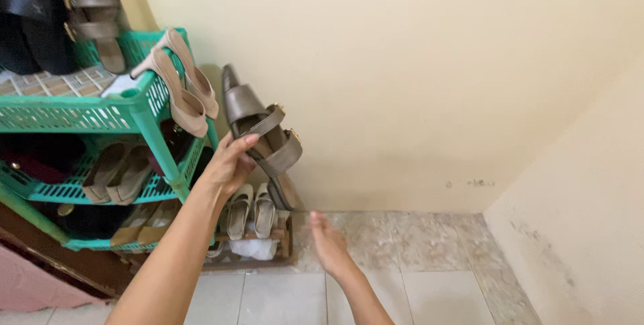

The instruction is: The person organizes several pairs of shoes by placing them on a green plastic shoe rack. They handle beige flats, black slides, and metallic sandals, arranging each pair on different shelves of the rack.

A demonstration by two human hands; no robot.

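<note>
We see one grey-brown two-strap sandal (258,124) clamped in the left hand (228,164), raised against the wall beside the green plastic rack (144,114). The right hand (329,243) hangs open, empty, over the floor tiles (416,278). Two beige heels (181,83) hang off the rack's top corner.

A taupe-grey sandal (260,130) with gold buckles, a green lattice rack (100,114), cream wall (416,63), mottled beige floor tiles (402,238).

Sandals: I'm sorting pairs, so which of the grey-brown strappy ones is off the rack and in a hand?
The grey-brown sandal gripped by the left hand, raised against the wall; its look-alike rests atop the green rack.
</note>
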